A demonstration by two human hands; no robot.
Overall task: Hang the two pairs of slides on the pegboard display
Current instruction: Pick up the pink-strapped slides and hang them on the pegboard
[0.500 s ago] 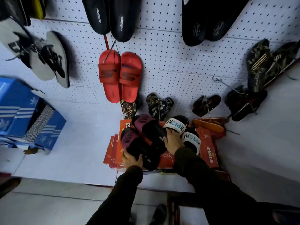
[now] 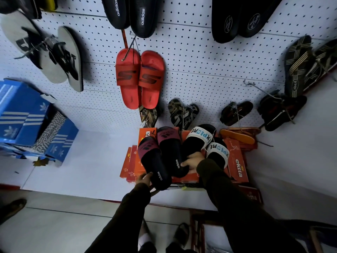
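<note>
Two pairs of slides lie on orange shoe boxes below the white pegboard. The left pair is black with maroon straps; the right pair is black with white lettered straps. My left hand grips the heel of the nearer maroon-strap slide. My right hand holds the heel ends where the second maroon-strap slide and a white-strap slide meet. An empty metal hook sticks out of the pegboard at the right.
Red slides, black slides, grey flip-flops and striped sandals hang on the pegboard. Small sandals hang low. Blue shoe boxes stack at the left. My feet stand on the floor below.
My right hand has slid down from the white strap to the heels of the slides. My left hand stays at the heel of the maroon-strap slide. The camera has moved closer.
</note>
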